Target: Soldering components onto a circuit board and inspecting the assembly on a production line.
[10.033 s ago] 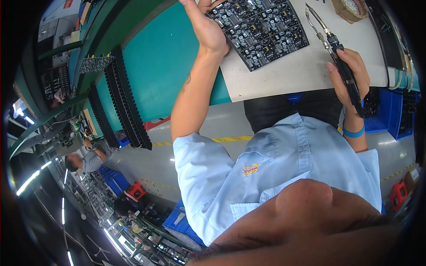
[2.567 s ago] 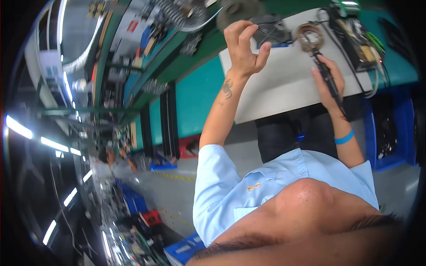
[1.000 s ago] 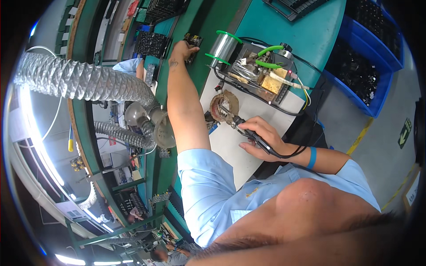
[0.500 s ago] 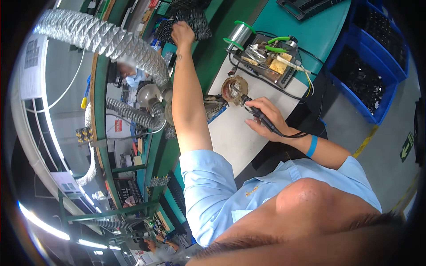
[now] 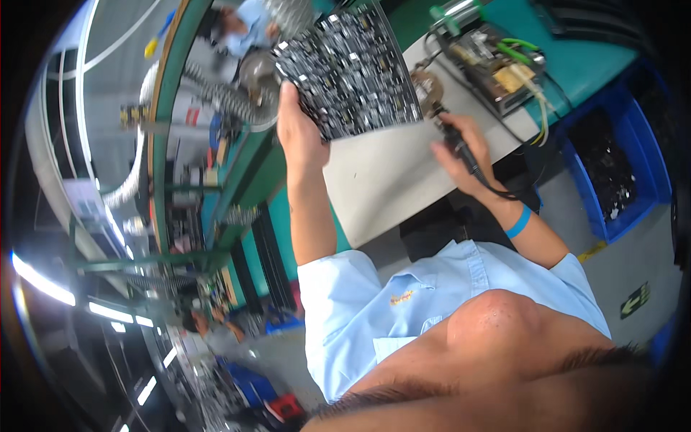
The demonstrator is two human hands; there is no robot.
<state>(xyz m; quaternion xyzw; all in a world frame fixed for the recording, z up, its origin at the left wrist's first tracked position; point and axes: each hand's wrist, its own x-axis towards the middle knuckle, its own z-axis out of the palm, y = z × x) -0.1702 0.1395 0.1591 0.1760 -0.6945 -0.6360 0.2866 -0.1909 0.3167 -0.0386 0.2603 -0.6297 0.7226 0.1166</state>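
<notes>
**Board in the left hand, iron waiting in the right**

The left hand (image 5: 299,137) grips a dark circuit board (image 5: 349,68) by its near-left edge, fingers closed around that edge with the thumb on the top face. The board is lifted and tilted over the far end of the pale mat (image 5: 385,180), its near-right corner just above the mat; whether it touches there cannot be told. The board's face is crowded with small parts (too small and blurred to sort out).

The right hand (image 5: 461,155) is wrapped around the black handle of a soldering iron (image 5: 450,133), fingers closed on it, the tip pointing away toward a brown coil-shaped stand (image 5: 425,83) just right of the board. A cable runs from the handle back past the wrist, which wears a blue band (image 5: 518,222). Farther right on the bench sits a metal box with coloured wires (image 5: 493,61), and beyond the bench edge a blue bin (image 5: 619,165) of dark pieces.

By the look of it, the step in hand is bringing the board into place on the mat for soldering. The next move likely calls for laying it flat and steady, well clear of the hot tip, before the iron comes across to any joint.
</notes>
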